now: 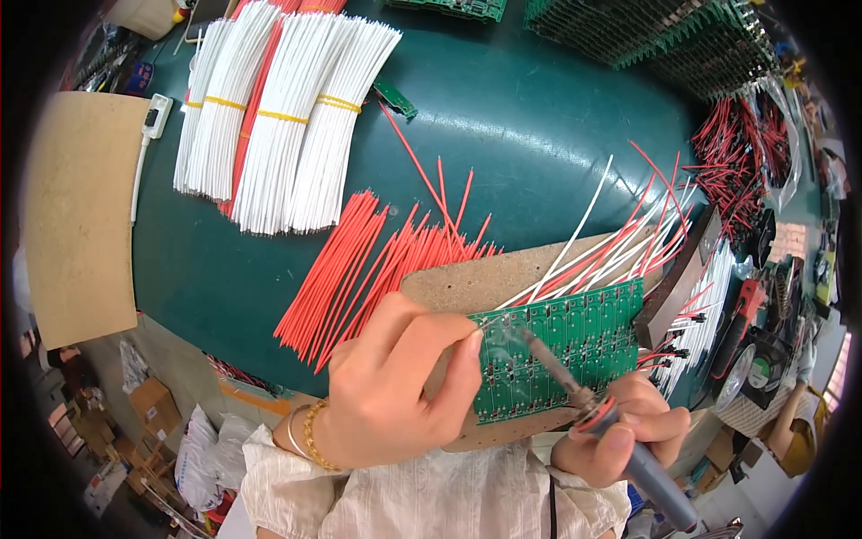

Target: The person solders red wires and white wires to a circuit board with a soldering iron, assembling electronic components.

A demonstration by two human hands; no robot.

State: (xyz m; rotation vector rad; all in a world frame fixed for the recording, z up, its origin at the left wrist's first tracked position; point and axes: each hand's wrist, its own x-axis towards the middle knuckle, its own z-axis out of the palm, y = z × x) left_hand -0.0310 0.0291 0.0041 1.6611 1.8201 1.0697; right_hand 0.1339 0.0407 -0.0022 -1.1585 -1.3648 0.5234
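Green and glossy from edge to edge, lay as one flat board (588, 337), set slightly askew, its upper edge climbing toward the right. Carried row upon row of small repeating patterns, parted by pale printed lines and sprinkled with silvery dots, with tiny dark marks lined up in bands across the width. Rested on a brown panel (467, 283) at the front of the desk (224, 278), close before the body. Met, along the upper edge, with red and white wires (588, 267), fanning out toward the upper right; could not tell how many were joined on. Ended, at the right, just beside a dark slanting bar (684, 274).

Pinched thumb and forefinger of the left hand (395, 382) together at the board's upper left corner; could not tell of anything thin between the tips. Curled the right hand (628, 431) around the grey grip of an iron (597, 413), near its red collar, and pointed the thin metal end at the board's upper left part, near the left fingertips. Looked hazy and blurred around that end; could not tell touching from hovering.

Showed farther back on the desk loose red wires (334, 269) and white bundles (278, 153) tied with yellow bands.
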